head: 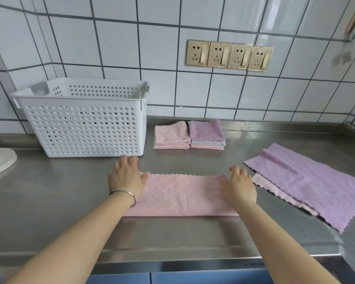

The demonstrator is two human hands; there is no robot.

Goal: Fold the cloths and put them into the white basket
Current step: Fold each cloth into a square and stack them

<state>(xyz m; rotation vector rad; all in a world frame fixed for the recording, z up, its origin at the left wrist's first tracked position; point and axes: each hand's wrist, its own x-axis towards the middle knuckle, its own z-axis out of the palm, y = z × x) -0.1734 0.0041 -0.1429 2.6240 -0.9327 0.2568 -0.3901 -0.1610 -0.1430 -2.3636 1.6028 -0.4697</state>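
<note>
Mid-fold on the pink fleecy cloth (180, 193), already halved into a long strip on the stainless steel counter (70, 212). Left hand (125, 177) flat on its left end, right hand (239, 186) flat on its right end; fingers relaxed, pressing, nothing clenched. Next, probably: pinch one end, bring it over to the other, square the edges. Beyond the left hand: white perforated plastic basket (84, 119); contents not visible. Between and beyond the hands: two folded stacks, pink (171, 136) and purple-topped (206, 134). Right of the right hand: unfolded purple cloth (307, 181) over a pale pink one (275, 188), still pending.
</note>
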